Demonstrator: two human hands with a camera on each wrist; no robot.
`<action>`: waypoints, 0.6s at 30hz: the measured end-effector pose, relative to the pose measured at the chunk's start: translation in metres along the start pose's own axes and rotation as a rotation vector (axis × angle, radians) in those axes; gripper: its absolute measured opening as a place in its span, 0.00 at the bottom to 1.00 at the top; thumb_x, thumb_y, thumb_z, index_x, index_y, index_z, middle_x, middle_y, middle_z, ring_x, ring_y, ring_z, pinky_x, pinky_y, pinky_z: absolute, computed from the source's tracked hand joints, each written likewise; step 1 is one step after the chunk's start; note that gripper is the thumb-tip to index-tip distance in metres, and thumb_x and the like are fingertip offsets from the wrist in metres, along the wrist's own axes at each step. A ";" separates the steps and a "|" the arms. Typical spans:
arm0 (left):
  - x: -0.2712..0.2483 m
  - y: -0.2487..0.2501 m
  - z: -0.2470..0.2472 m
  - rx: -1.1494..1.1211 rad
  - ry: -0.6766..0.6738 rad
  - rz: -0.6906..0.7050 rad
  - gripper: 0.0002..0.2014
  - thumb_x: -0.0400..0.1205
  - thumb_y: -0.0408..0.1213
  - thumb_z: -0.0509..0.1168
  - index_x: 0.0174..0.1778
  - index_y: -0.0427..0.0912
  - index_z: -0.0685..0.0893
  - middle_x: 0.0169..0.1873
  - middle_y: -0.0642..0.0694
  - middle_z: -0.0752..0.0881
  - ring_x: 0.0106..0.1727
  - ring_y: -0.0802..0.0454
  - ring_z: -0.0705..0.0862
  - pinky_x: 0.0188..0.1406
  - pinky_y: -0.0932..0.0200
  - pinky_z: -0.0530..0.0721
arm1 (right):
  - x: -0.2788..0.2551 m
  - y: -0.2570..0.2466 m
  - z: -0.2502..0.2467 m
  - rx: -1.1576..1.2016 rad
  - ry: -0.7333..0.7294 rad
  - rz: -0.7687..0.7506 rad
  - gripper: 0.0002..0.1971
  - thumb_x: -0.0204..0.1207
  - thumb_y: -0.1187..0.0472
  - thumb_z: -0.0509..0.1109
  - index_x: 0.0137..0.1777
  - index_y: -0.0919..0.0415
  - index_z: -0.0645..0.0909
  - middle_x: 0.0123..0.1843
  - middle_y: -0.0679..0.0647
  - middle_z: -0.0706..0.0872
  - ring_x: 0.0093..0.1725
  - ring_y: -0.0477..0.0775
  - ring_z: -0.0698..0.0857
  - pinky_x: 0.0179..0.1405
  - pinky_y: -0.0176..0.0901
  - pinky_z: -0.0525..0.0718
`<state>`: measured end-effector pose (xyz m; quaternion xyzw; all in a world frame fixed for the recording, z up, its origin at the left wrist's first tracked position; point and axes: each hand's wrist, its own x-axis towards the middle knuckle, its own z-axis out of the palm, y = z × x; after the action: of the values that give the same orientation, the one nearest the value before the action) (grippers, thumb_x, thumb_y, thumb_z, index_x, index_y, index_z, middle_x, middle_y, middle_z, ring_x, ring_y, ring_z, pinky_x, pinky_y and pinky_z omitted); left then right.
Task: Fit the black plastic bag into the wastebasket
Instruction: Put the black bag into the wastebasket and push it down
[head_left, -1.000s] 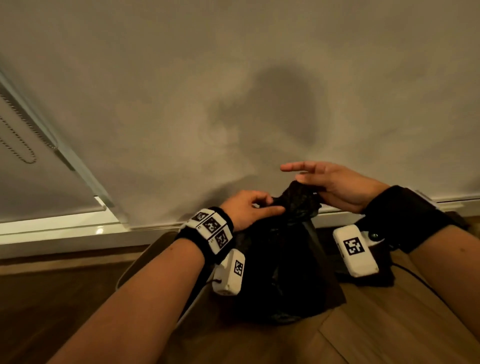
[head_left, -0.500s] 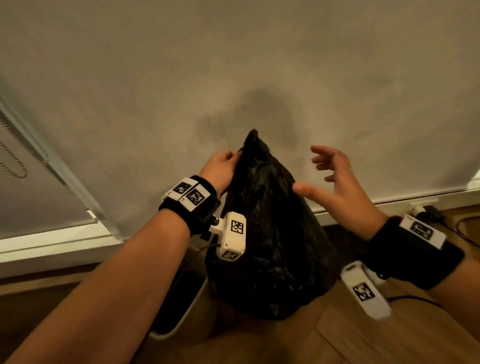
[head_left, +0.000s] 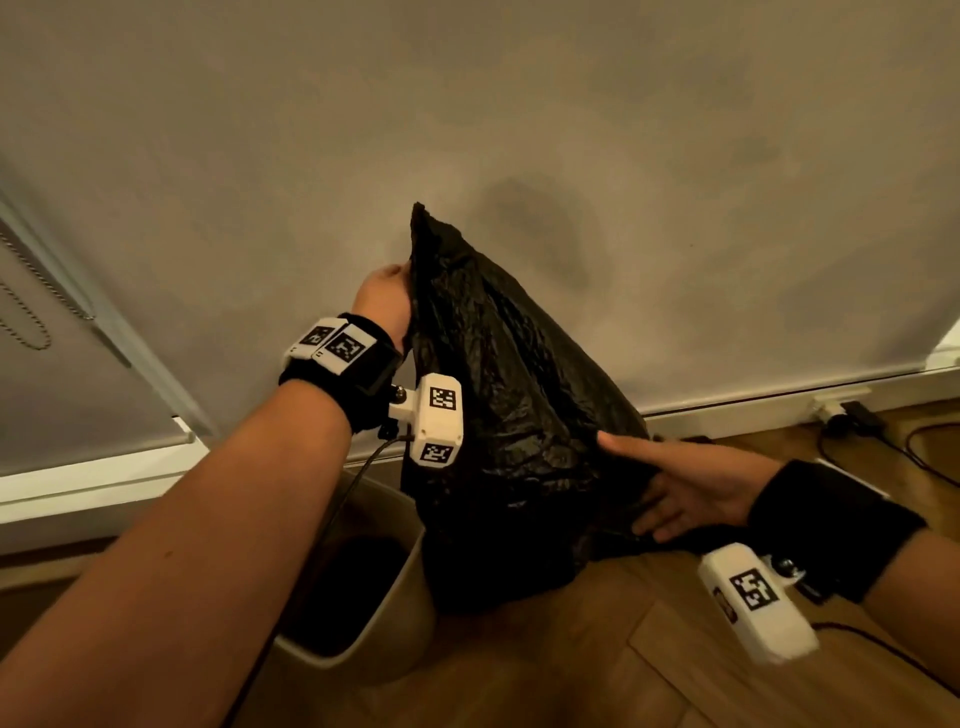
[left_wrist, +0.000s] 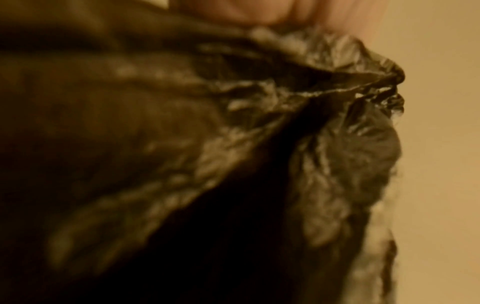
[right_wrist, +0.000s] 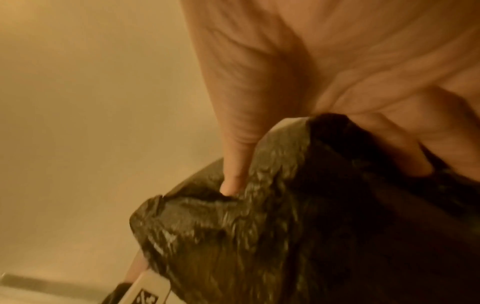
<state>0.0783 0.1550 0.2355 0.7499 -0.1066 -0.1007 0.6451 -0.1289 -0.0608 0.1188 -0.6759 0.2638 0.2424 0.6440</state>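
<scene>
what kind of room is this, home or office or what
Most likely a room in a home, though an office can't be ruled out. A wood-plank floor meets a plain painted wall at a white baseboard, and a small wastebasket stands on the floor near a window blind.

Right hand (head_left: 691, 493) dropped — now gripping black plastic bag (head_left: 509, 415) lower side.
</scene>
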 end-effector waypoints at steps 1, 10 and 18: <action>-0.002 -0.002 0.001 -0.011 -0.003 -0.009 0.18 0.86 0.33 0.52 0.69 0.28 0.74 0.68 0.27 0.78 0.57 0.39 0.81 0.66 0.38 0.78 | 0.006 -0.001 0.005 0.029 -0.007 -0.057 0.43 0.56 0.37 0.81 0.71 0.47 0.73 0.64 0.58 0.87 0.62 0.68 0.86 0.68 0.63 0.78; -0.016 -0.030 -0.017 -0.088 -0.083 -0.064 0.12 0.87 0.36 0.54 0.42 0.45 0.80 0.40 0.49 0.83 0.43 0.53 0.82 0.39 0.63 0.83 | 0.017 -0.070 -0.036 0.622 0.350 -0.311 0.13 0.85 0.66 0.54 0.40 0.62 0.76 0.22 0.52 0.85 0.19 0.48 0.85 0.19 0.35 0.84; -0.027 -0.023 -0.018 0.235 -0.333 0.192 0.18 0.77 0.17 0.64 0.39 0.46 0.70 0.31 0.44 0.79 0.25 0.58 0.80 0.28 0.62 0.79 | -0.005 -0.089 -0.037 0.612 0.227 -0.338 0.34 0.79 0.37 0.59 0.81 0.48 0.53 0.58 0.58 0.78 0.56 0.62 0.85 0.49 0.60 0.86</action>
<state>0.0581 0.1829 0.2152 0.7792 -0.2937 -0.1482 0.5334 -0.0734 -0.0947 0.1901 -0.5088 0.2783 -0.0341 0.8140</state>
